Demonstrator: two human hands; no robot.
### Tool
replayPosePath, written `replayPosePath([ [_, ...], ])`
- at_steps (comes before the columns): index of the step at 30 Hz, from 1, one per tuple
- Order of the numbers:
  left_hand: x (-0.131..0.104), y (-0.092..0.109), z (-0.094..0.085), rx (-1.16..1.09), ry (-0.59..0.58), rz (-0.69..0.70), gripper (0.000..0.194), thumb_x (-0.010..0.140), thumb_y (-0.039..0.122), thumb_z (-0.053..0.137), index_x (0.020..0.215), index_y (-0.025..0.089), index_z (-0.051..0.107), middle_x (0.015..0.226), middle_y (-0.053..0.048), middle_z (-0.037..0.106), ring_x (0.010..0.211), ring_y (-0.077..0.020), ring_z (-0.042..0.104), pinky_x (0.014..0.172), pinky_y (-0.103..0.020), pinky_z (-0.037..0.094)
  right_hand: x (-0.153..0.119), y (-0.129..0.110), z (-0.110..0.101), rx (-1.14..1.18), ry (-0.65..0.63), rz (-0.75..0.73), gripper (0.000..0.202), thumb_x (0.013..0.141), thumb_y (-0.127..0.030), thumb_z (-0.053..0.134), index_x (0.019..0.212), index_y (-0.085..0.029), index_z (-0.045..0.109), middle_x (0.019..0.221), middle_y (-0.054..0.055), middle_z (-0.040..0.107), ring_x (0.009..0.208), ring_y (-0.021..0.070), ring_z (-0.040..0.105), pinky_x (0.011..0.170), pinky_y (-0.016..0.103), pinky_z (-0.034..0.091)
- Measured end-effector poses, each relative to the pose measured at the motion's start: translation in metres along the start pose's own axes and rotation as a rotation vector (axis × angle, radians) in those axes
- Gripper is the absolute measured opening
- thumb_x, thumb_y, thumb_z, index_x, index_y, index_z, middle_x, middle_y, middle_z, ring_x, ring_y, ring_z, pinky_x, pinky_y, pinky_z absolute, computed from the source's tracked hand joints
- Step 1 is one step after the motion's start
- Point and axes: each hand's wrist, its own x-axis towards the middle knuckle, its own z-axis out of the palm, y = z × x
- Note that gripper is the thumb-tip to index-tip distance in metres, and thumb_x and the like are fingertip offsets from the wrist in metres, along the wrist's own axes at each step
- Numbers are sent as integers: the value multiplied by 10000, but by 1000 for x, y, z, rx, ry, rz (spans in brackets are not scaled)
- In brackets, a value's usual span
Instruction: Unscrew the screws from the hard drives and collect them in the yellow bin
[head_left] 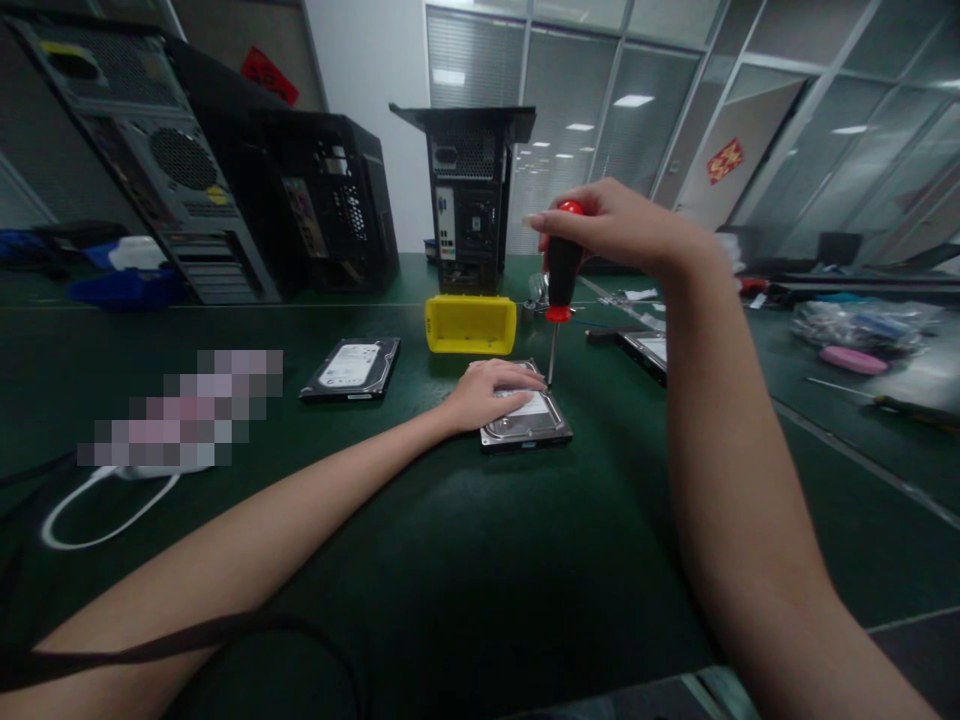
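A silver hard drive (525,432) lies on the green table in the middle of the view. My left hand (493,392) rests flat on its top, fingers stretched out over the label. Above the drive's far right corner, my right hand (592,222) is closed around the handle of a red and black screwdriver (562,275). The screwdriver stands nearly upright, its tip touching the drive's right edge near my left fingertips. A second hard drive (351,367) with a white label lies to the left.
Behind the drive sits a yellow tray (471,326). Computer cases (471,205) stand at the back and left. Another drive (646,350) lies beyond my right forearm. A plastic bag (870,330) and another screwdriver (900,408) are at right. A white cable (56,520) lies left.
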Motion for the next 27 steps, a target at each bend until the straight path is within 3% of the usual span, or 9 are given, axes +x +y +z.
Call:
replayPosePath([
  [27, 0, -3, 2, 8, 9, 2, 241, 868, 274, 546, 1057, 242, 692, 1176, -22, 665, 1146, -203, 565, 1010, -435, 399, -2, -1, -1, 59, -42, 17, 375, 869, -489, 524, 847, -127, 624, 814, 92, 647, 636, 125, 552, 580, 246, 440],
])
